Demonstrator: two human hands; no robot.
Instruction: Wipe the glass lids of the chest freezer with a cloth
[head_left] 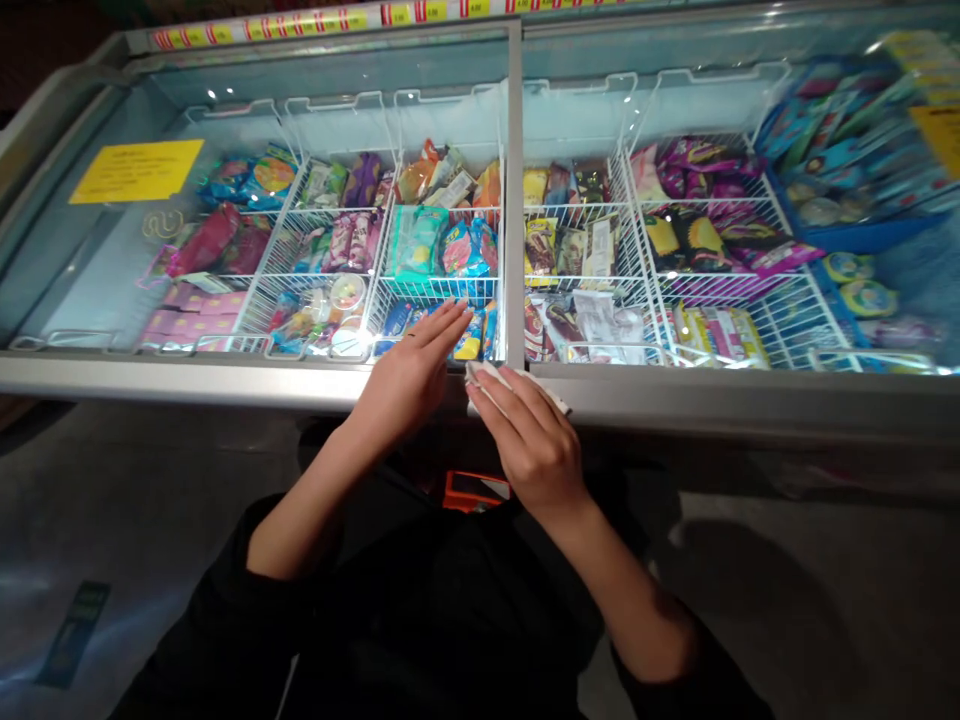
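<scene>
My right hand [536,435] presses a white cloth [556,396] against the metal front edge [720,392] of a glass-topped chest freezer, just right of its middle. Most of the cloth is hidden under the fingers. My left hand [416,360] lies with straight fingers over the glass lid [442,90], left of the middle frame bar [514,190], and holds nothing. Whether its palm touches the glass is hard to tell. Under the glass near it are blue and yellow packets [469,340] in a white wire basket.
Wire baskets [450,290] of wrapped ice creams fill the freezer. A yellow notice [136,170] is on the left glass. Price labels [300,25] run along the back rail. An orange-edged object [475,490] is below the front edge, close to my body.
</scene>
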